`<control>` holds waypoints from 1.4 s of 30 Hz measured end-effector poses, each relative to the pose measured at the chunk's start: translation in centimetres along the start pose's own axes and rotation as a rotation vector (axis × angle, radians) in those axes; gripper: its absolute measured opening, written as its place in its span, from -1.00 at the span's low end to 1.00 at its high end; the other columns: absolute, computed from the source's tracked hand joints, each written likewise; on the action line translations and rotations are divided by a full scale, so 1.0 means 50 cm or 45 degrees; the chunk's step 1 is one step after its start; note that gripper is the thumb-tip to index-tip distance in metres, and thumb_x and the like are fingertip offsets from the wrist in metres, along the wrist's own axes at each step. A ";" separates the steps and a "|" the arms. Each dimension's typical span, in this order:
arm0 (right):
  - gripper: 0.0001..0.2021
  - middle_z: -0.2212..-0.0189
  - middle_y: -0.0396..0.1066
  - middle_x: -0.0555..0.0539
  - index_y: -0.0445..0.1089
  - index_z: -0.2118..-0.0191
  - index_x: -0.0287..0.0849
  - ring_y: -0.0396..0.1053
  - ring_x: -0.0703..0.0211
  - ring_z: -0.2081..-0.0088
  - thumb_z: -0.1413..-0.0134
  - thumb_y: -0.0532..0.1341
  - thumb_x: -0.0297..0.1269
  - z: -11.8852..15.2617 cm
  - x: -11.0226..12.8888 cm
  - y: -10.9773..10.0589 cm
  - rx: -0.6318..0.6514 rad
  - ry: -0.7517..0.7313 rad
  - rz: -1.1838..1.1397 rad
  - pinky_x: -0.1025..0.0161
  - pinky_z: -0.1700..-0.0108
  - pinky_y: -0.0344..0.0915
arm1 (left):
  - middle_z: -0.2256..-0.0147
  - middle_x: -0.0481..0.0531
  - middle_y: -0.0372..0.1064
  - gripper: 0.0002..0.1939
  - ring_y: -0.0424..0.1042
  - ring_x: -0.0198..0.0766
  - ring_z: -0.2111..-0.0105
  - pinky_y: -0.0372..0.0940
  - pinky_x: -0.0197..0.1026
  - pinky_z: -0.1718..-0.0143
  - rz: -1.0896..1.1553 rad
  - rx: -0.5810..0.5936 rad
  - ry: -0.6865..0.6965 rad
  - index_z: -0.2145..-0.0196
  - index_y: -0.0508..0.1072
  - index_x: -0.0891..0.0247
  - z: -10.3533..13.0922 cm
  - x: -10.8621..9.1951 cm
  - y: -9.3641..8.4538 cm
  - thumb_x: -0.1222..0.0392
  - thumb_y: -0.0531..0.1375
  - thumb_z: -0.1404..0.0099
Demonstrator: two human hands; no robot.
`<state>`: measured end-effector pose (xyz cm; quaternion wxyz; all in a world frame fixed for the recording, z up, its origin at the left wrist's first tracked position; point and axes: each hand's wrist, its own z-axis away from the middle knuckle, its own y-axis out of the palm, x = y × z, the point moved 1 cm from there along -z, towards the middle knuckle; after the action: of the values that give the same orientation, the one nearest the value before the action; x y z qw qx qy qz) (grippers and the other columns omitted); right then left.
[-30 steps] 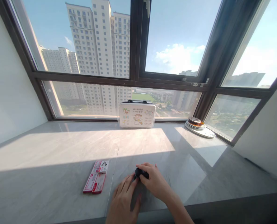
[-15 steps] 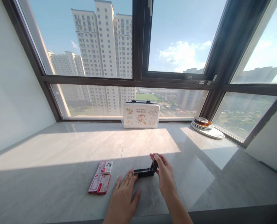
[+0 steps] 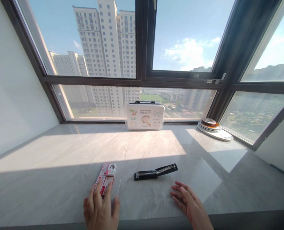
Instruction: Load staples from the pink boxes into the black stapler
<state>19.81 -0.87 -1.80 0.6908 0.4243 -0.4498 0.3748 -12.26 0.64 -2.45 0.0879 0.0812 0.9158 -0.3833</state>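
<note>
A black stapler (image 3: 145, 174) lies opened out on the marble sill, its top arm swung back to the right and its metal channel showing. My left hand (image 3: 100, 204) is over the near end of the red and white staple boxes (image 3: 108, 169), fingers spread; whether the fingertips press on the boxes I cannot tell. To the right of the stapler and nearer to me is my right hand (image 3: 188, 201), apart from it, fingers loosely curved with nothing in them.
A white case with cartoon prints (image 3: 145, 117) stands upright against the window. In the right corner sits a stack of plates (image 3: 215, 131). The marble sill (image 3: 60, 185) ends in a front edge close to me. Dark window frames (image 3: 142, 83) rise behind.
Both hands have let go of the stapler, which now lies folded wide open. My left hand has moved left to the boxes; my right hand has drawn back to the right.
</note>
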 end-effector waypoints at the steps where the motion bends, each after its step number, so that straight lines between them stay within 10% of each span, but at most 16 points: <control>1: -0.45 0.21 0.54 -0.15 0.47 0.06 -0.14 0.54 -0.04 0.24 0.08 0.32 0.17 0.007 0.000 0.004 0.059 0.004 0.144 0.09 0.22 0.50 | -0.27 0.19 0.16 -0.57 0.16 0.20 -0.24 0.08 0.39 -0.21 -0.002 0.027 0.028 -0.15 0.38 0.09 0.010 0.014 -0.001 0.11 0.12 -0.33; 5: -0.56 0.46 0.48 -0.01 0.49 0.10 -0.10 0.38 0.16 0.50 -0.15 0.16 0.14 0.020 0.003 0.059 0.319 -0.180 0.789 0.27 0.46 0.26 | -0.06 0.05 0.41 -0.68 0.40 -0.04 -0.03 0.36 0.06 -0.06 0.244 0.280 0.252 -0.05 0.47 -0.04 0.023 0.014 -0.004 0.13 0.12 -0.37; 12: -0.65 0.54 0.46 -0.01 0.42 0.45 -0.17 0.36 0.17 0.45 -0.25 0.12 -0.06 -0.003 0.016 0.156 0.478 -0.429 1.147 0.32 0.42 0.10 | 0.09 0.05 0.50 -0.71 0.47 -0.09 0.09 0.41 -0.08 0.03 0.714 0.697 0.327 0.00 0.48 0.07 -0.038 -0.116 -0.003 0.19 0.20 -0.32; 21: -0.69 0.53 0.43 -0.01 0.41 0.39 -0.18 0.35 0.17 0.45 -0.23 0.16 -0.05 -0.063 0.042 0.059 0.294 -0.386 1.455 0.30 0.43 0.04 | 0.04 0.01 0.46 -0.59 0.40 -0.11 0.00 0.29 -0.10 -0.10 0.871 0.794 0.146 -0.04 0.46 0.05 -0.066 -0.104 0.030 0.22 0.29 -0.21; 31: -0.85 0.37 0.57 -0.04 0.61 0.30 0.05 0.46 0.03 0.26 -0.03 0.27 -0.24 -0.016 0.102 0.208 0.587 -0.750 1.865 0.25 0.34 0.01 | 0.02 0.01 0.46 -0.54 0.38 -0.07 -0.01 0.26 -0.10 -0.08 0.897 0.818 0.126 -0.09 0.44 0.02 -0.064 -0.099 0.027 0.13 0.31 -0.22; 42: -0.82 0.45 0.55 -0.06 0.61 0.33 0.01 0.45 0.06 0.37 0.02 0.25 -0.32 -0.039 0.112 0.226 0.700 -0.879 2.010 0.25 0.36 -0.01 | 0.05 -0.04 0.46 -0.51 0.38 -0.11 0.02 0.25 -0.15 -0.04 0.914 0.823 0.061 -0.07 0.45 -0.01 -0.067 -0.098 0.012 0.20 0.33 -0.16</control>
<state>12.00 5.75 5.84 -0.0664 0.2313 -0.6869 0.6858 -7.72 3.06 0.55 0.1636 0.4242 0.6656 -0.5918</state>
